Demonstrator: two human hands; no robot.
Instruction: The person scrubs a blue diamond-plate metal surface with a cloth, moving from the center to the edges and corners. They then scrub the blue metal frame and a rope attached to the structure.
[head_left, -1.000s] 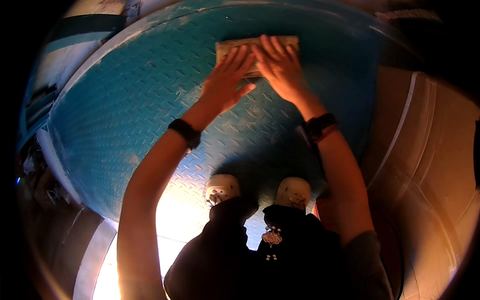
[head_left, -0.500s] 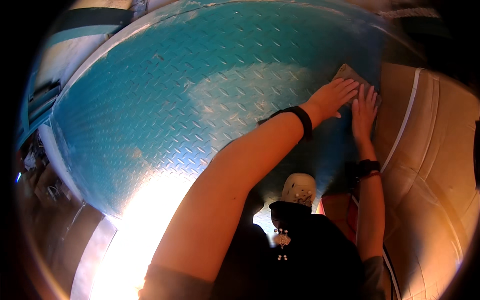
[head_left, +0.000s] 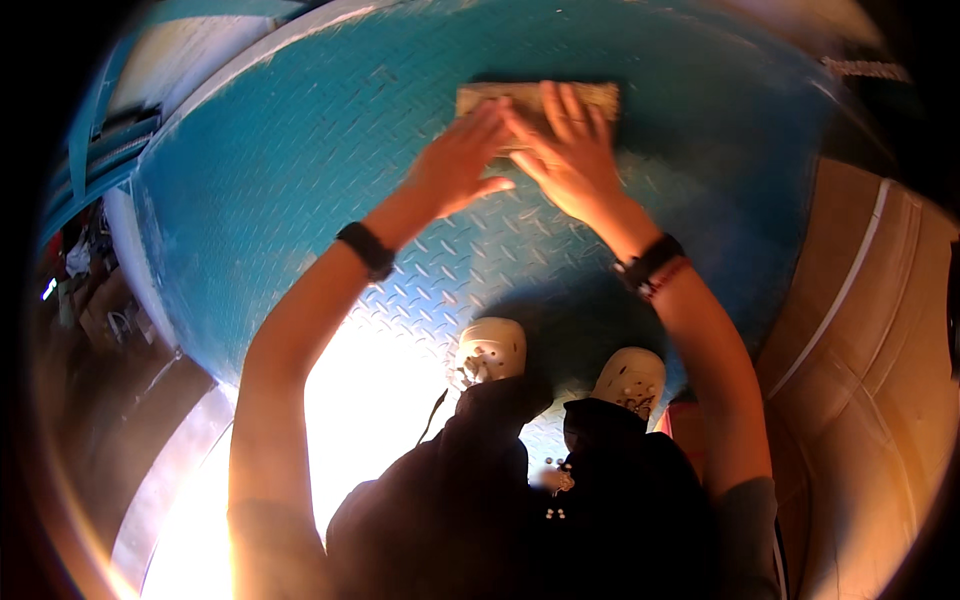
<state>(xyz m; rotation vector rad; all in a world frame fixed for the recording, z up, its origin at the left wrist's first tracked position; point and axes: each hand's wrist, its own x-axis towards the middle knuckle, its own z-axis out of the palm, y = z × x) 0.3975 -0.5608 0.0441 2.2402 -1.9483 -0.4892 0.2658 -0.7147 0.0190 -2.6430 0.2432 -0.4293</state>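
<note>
Fingers (head_left: pixel 553 102) on your right hand (head_left: pixel 580 172) are straight and partly spread, laid on top of the tan rectangular pad (head_left: pixel 526 94), not wrapped round it. Your left hand (head_left: pixel 455 168): fingers extended, close together, on the pad's left half, tips meeting the right hand's. Pad sits on the far part of the teal tread plate (head_left: pixel 300 170). Your pale clogs (head_left: pixel 495 350) are on the plate's near part; brown cardboard (head_left: pixel 850 310) runs along the plate's right edge.
</note>
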